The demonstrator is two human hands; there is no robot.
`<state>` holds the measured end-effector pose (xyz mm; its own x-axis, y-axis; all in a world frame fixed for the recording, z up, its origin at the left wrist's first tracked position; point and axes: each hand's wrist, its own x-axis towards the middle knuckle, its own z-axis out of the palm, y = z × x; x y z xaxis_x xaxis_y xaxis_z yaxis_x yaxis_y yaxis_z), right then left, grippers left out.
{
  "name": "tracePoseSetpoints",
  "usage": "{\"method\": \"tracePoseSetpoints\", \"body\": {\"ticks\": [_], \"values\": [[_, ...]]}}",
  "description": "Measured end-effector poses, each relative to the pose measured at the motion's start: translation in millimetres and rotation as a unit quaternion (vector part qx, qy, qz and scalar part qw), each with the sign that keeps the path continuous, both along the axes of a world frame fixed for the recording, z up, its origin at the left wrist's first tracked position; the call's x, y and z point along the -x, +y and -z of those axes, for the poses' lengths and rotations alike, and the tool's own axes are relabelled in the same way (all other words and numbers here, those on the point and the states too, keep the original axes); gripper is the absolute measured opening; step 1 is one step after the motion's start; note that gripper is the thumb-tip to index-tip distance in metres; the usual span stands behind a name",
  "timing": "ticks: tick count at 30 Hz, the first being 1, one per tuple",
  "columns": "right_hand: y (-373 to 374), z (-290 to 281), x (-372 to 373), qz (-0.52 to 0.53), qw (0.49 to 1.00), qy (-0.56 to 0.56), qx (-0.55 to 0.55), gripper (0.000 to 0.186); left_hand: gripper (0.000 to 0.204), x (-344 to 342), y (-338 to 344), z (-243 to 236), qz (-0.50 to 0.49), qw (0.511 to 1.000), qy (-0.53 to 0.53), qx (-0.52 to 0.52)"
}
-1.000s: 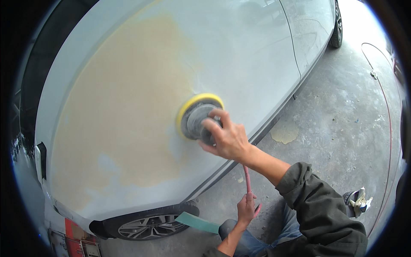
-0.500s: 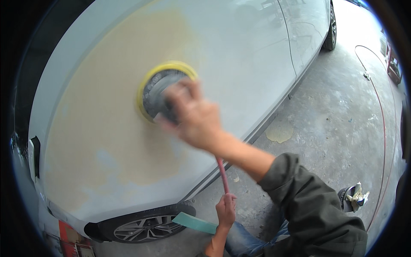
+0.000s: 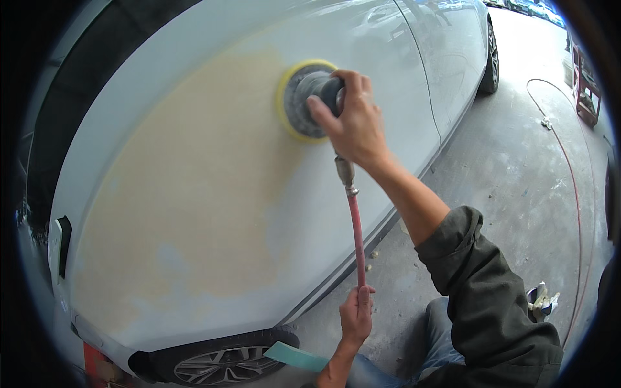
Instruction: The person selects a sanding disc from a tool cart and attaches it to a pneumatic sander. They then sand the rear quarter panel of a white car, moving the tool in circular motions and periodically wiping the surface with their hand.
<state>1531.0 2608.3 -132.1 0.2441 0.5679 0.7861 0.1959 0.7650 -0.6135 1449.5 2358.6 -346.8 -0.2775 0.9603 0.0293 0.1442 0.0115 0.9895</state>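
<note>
My right hand (image 3: 356,123) is wrapped round the top of a round air sander (image 3: 304,97) with a yellow-rimmed pad. Its pad lies against the white car door panel (image 3: 362,39), by the right edge of a large tan filler patch (image 3: 194,149). A red air hose (image 3: 358,239) runs down from the sander's metal fitting (image 3: 345,172). Lower down, my left hand (image 3: 356,313) is closed round that hose. A flat turquoise strip (image 3: 294,357) sticks out beside my left wrist, in front of the wheel; what supports it cannot be made out.
At the lower left is the car's wheel (image 3: 226,365). The concrete floor (image 3: 472,187) stretches along the right side, with a thin red hose (image 3: 572,174) lying across it. A container with crumpled white material (image 3: 542,302) stands near my right elbow. A red cart (image 3: 587,97) is at the far right.
The sander and my right hand have moved right and up the picture, from the filler patch to its edge. My left hand, still on the hose, has shifted slightly right. The view has shifted a little.
</note>
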Motion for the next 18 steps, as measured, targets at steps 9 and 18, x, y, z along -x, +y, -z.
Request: {"method": "tracePoseSetpoints", "body": {"ticks": [9, 18], "values": [[-85, -48, 62, -0.070, 0.954, -0.209, -0.202, 0.055, 0.039, -11, -3, 1, -0.003, 0.992, -0.129, 0.004], [8, -52, -14, 0.029, 0.994, -0.102, -0.020, 0.058, 0.040, -30, 32, -31, 0.049, 0.998, -0.023, -0.012]]}}
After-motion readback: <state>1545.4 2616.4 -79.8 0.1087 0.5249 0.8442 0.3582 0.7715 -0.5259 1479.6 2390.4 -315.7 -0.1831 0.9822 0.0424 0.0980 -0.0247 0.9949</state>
